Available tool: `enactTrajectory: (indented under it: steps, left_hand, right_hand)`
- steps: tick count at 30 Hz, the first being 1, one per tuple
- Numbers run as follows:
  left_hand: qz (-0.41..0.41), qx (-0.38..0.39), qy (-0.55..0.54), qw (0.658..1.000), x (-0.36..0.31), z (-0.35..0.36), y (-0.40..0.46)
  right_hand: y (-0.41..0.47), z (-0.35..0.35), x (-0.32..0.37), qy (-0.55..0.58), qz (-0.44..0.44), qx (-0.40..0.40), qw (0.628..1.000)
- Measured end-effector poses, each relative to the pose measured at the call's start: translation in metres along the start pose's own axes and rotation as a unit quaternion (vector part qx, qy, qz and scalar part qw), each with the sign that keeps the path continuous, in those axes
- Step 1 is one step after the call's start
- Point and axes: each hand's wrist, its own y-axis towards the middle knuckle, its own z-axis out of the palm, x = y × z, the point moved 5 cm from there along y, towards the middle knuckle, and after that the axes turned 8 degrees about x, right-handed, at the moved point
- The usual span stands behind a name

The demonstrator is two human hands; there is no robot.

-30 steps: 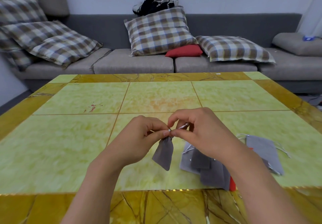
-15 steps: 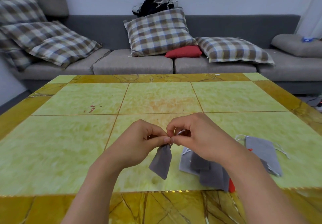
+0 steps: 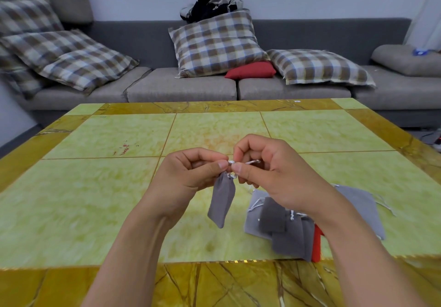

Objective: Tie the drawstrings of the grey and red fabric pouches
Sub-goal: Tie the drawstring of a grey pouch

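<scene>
1. Two hands raised over the surface (image 3: pixel 71 211), close to touching at the fingertips near the middle of the view.
2. Left hand (image 3: pixel 191 175): grip pinching the gathered neck of one grey pouch (image 3: pixel 222 201), thumb pressed against forefinger.
3. Right hand (image 3: pixel 267 170): grip pinching the white drawstring (image 3: pixel 250 162), a short length running toward 3 o'clock between thumb and curled fingers.
4. One grey pouch hanging free from the pinch, tilted, lower end toward 7 o'clock, clear of the surface.
5. At 4 o'clock from the hanging pouch, a heap of grey pouches (image 3: pixel 274 218) lying flat and overlapping; at least four counted, exact number hard to tell under the right wrist.
6. One red pouch (image 3: pixel 317 244) showing only as a strip at the heap's right edge, partly covered.
7. One further grey pouch (image 3: pixel 360 201) at 3 o'clock, beyond the right forearm, loose white cords trailing.
8. At 12 o'clock, one grey sofa (image 3: pixel 181 89); at least five checked cushions (image 3: pixel 214 44) counted, plus one red cushion (image 3: pixel 250 70).
</scene>
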Motion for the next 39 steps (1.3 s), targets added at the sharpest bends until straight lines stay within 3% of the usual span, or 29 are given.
enactTrajectory:
  steps: [25,33,39]
  left_hand:
    - [0.003,0.015,0.001,1.000,-0.003,0.004,0.000]
    - [-0.012,0.019,0.076,0.997,0.001,0.004,0.000]
    - [-0.066,0.017,-0.024,0.997,0.008,0.012,0.000]
  right_hand:
    - [0.001,-0.005,0.003,0.013,-0.017,-0.077,0.997]
    - [0.002,-0.006,-0.003,-0.088,0.009,-0.092,0.992]
    - [0.003,-0.006,-0.003,-0.101,-0.012,-0.102,0.990]
